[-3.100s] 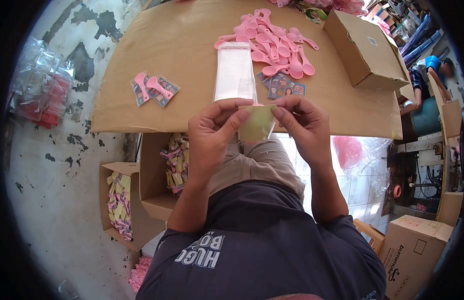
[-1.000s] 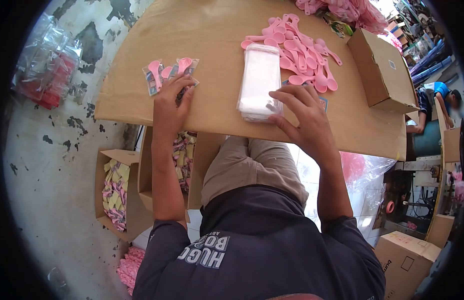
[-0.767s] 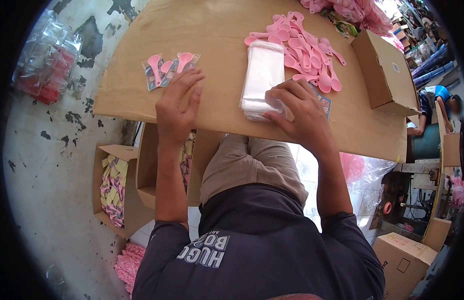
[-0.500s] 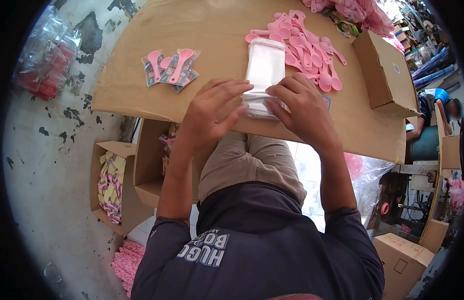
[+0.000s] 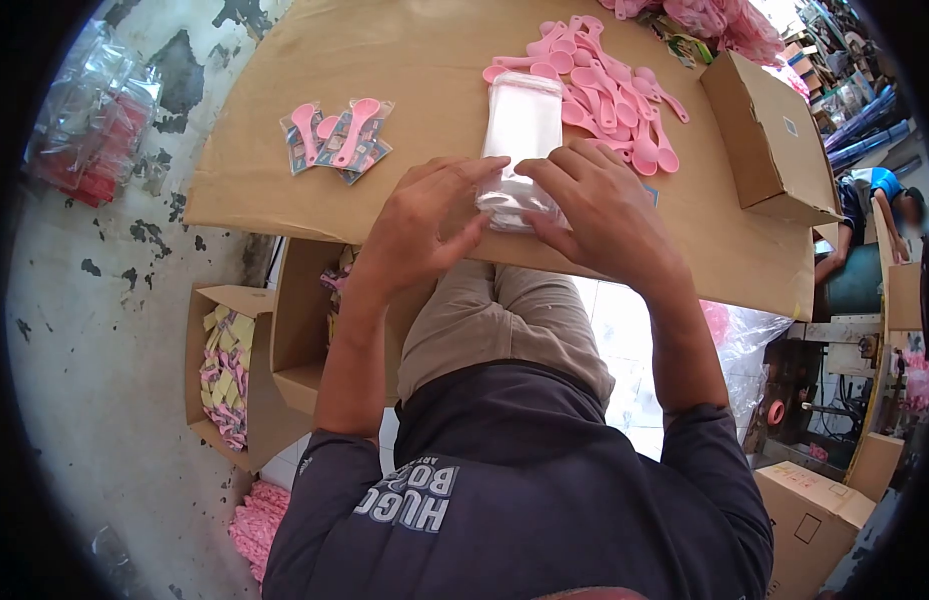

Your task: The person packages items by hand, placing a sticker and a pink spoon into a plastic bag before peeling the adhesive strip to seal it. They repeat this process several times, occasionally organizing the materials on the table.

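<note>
A stack of clear plastic bags (image 5: 526, 115) lies near the table's front edge, its lower end crinkled and shiny. My left hand (image 5: 425, 212) is at the stack's left side, fingers stretched out and thumb apart. From the right, my right hand (image 5: 610, 212) reaches over the lower part of the stack, fingers bent but spread from the thumb. Neither hand visibly grips a bag. Just behind and right of the stack is a heap of pink plastic spoons (image 5: 625, 100). Further left, several bagged pink spoons (image 5: 357, 130) with printed cards lie together.
A cardboard box (image 5: 765, 140) stands on the table (image 5: 425, 60) at the right. Below the left edge, an open carton (image 5: 225, 370) holds pink and yellow pieces. Pink plastic bundles (image 5: 725, 25) lie at the back. Another person (image 5: 870, 215) is at the far right.
My right hand has shifted slightly right and its thumb and fingers have spread further apart. My left hand stays almost in place beside the bags. The view has moved slightly.
</note>
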Demonstrator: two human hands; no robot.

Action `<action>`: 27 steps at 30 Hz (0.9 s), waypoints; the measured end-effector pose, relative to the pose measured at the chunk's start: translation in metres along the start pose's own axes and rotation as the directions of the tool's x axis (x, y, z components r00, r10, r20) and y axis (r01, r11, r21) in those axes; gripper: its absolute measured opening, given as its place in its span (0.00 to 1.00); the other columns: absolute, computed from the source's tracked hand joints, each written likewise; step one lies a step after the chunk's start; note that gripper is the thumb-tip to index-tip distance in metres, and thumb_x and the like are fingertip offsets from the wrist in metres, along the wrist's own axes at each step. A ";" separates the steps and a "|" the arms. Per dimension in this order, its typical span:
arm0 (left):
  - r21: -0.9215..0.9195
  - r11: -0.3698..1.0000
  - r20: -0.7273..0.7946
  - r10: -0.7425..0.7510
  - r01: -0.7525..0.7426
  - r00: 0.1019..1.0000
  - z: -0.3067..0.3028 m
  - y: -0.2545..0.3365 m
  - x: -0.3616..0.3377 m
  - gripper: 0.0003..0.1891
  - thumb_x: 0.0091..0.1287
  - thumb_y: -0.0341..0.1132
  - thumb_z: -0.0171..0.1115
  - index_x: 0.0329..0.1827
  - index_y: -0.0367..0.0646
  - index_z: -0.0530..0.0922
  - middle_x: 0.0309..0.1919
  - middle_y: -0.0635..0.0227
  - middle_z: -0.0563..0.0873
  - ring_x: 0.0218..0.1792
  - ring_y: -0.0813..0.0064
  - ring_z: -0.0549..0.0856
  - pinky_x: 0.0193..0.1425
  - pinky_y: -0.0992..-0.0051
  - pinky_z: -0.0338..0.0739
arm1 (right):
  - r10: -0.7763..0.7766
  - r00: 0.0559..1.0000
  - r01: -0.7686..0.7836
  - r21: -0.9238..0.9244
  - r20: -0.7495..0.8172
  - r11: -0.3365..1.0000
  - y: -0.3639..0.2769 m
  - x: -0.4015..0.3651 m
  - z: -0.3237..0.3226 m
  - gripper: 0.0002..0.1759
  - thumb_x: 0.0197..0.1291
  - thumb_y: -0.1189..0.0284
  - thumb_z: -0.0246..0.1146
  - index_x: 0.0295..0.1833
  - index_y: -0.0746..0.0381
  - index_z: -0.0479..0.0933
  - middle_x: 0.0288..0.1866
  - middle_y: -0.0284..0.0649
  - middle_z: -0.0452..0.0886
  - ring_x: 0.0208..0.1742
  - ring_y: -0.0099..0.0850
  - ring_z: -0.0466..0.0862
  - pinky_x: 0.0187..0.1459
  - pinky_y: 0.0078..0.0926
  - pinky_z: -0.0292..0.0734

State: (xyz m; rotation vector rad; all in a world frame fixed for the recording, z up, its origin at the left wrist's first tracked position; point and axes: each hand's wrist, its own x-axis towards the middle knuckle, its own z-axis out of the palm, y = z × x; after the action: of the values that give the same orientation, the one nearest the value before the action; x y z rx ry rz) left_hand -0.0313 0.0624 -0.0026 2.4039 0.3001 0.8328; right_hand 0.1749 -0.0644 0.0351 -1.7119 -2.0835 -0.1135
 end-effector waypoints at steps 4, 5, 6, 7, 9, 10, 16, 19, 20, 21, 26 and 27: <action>0.091 0.995 -0.013 0.032 -0.031 0.999 0.001 -0.002 0.002 0.29 0.62 0.24 0.69 0.69 0.44 0.79 0.55 0.57 0.88 0.58 0.56 0.85 0.65 0.62 0.77 | -0.088 0.996 0.088 -0.073 -0.002 0.993 0.006 0.004 0.005 0.17 0.60 0.70 0.69 0.54 0.62 0.80 0.42 0.42 0.82 0.49 0.40 0.82 0.52 0.40 0.78; 0.093 0.995 -0.014 0.033 -0.031 0.999 0.001 -0.002 0.003 0.29 0.62 0.24 0.69 0.69 0.44 0.79 0.55 0.57 0.88 0.58 0.56 0.85 0.65 0.62 0.77 | -0.107 0.994 0.108 -0.097 0.015 0.989 0.008 0.006 0.006 0.17 0.60 0.72 0.69 0.54 0.63 0.80 0.42 0.42 0.82 0.48 0.40 0.82 0.52 0.40 0.78; 0.081 0.996 -0.017 0.024 -0.022 1.000 0.001 -0.002 0.004 0.28 0.64 0.25 0.68 0.70 0.45 0.79 0.53 0.58 0.89 0.58 0.57 0.85 0.65 0.62 0.77 | -0.108 0.994 0.109 -0.097 0.014 0.989 0.011 0.007 0.007 0.17 0.60 0.72 0.69 0.54 0.63 0.80 0.42 0.42 0.82 0.48 0.40 0.82 0.52 0.40 0.78; 0.068 0.998 -0.019 0.014 -0.012 1.000 0.001 -0.002 0.004 0.27 0.66 0.26 0.68 0.70 0.45 0.79 0.52 0.58 0.90 0.58 0.58 0.85 0.64 0.62 0.77 | -0.106 0.994 0.106 -0.069 0.002 0.992 0.014 0.008 0.007 0.16 0.60 0.72 0.68 0.54 0.62 0.79 0.41 0.43 0.83 0.48 0.41 0.83 0.53 0.41 0.78; 0.060 0.998 -0.025 -0.007 0.008 1.000 0.001 -0.003 0.006 0.25 0.68 0.27 0.66 0.70 0.45 0.79 0.51 0.58 0.90 0.56 0.58 0.86 0.64 0.62 0.77 | -0.104 0.995 0.103 -0.039 -0.009 0.994 0.021 0.010 0.010 0.16 0.61 0.72 0.67 0.55 0.62 0.79 0.41 0.43 0.83 0.48 0.42 0.83 0.53 0.41 0.78; 0.050 0.998 -0.031 -0.027 0.028 0.999 0.002 -0.004 0.007 0.24 0.71 0.28 0.65 0.71 0.46 0.79 0.50 0.57 0.90 0.55 0.58 0.86 0.63 0.63 0.78 | -0.077 0.996 0.078 0.023 -0.047 0.997 0.024 0.010 0.011 0.16 0.63 0.72 0.66 0.56 0.61 0.79 0.41 0.44 0.84 0.49 0.44 0.83 0.54 0.42 0.78; -0.037 0.990 -0.075 -0.137 0.134 0.988 0.007 -0.011 0.011 0.20 0.77 0.31 0.60 0.71 0.45 0.78 0.46 0.55 0.90 0.49 0.64 0.90 0.56 0.67 0.83 | 0.034 0.998 -0.026 0.148 -0.052 0.989 0.033 0.011 0.014 0.13 0.70 0.71 0.63 0.58 0.59 0.79 0.42 0.45 0.84 0.48 0.46 0.84 0.52 0.44 0.76; -0.064 0.986 -0.082 -0.156 0.151 0.984 0.008 -0.011 0.014 0.20 0.77 0.31 0.60 0.71 0.44 0.78 0.42 0.55 0.90 0.47 0.68 0.90 0.54 0.68 0.83 | 0.034 0.998 -0.025 0.150 -0.060 0.988 0.035 0.011 0.016 0.12 0.72 0.71 0.63 0.57 0.60 0.79 0.40 0.44 0.84 0.45 0.44 0.84 0.50 0.41 0.76; -0.065 0.986 -0.081 -0.156 0.151 0.984 0.009 -0.011 0.014 0.20 0.77 0.31 0.60 0.71 0.44 0.78 0.42 0.55 0.90 0.47 0.68 0.90 0.54 0.68 0.83 | 0.046 0.998 -0.038 0.151 -0.048 0.988 0.036 0.011 0.016 0.11 0.72 0.70 0.63 0.56 0.61 0.80 0.40 0.44 0.84 0.45 0.44 0.84 0.49 0.41 0.76; -0.092 0.982 -0.096 -0.171 0.162 0.981 0.010 -0.010 0.014 0.20 0.77 0.31 0.60 0.71 0.44 0.78 0.41 0.56 0.90 0.46 0.69 0.90 0.54 0.69 0.83 | 0.047 0.998 -0.039 0.151 -0.048 0.988 0.036 0.011 0.016 0.11 0.72 0.70 0.63 0.56 0.61 0.80 0.40 0.44 0.84 0.45 0.44 0.84 0.49 0.41 0.76; -0.116 0.971 -0.102 -0.219 0.207 0.970 0.007 -0.006 0.016 0.20 0.77 0.33 0.60 0.70 0.44 0.78 0.38 0.60 0.90 0.43 0.71 0.90 0.52 0.71 0.82 | 0.058 0.993 -0.039 0.187 -0.099 0.982 0.036 0.012 0.020 0.08 0.70 0.69 0.63 0.49 0.62 0.80 0.39 0.49 0.84 0.43 0.51 0.84 0.46 0.49 0.76; -0.152 0.961 -0.082 -0.245 0.231 0.966 0.005 -0.004 0.016 0.20 0.76 0.33 0.62 0.70 0.44 0.78 0.38 0.60 0.90 0.42 0.71 0.89 0.52 0.72 0.82 | 0.058 0.993 -0.039 0.187 -0.099 0.982 0.036 0.013 0.020 0.08 0.70 0.69 0.63 0.49 0.62 0.80 0.39 0.49 0.84 0.43 0.51 0.84 0.46 0.49 0.76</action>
State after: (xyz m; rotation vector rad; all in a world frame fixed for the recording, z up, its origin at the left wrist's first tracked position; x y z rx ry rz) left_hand -0.0162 0.0696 -0.0005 2.1466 0.5404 0.8352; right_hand 0.2014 -0.0377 0.0147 -1.6090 -1.9117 0.0055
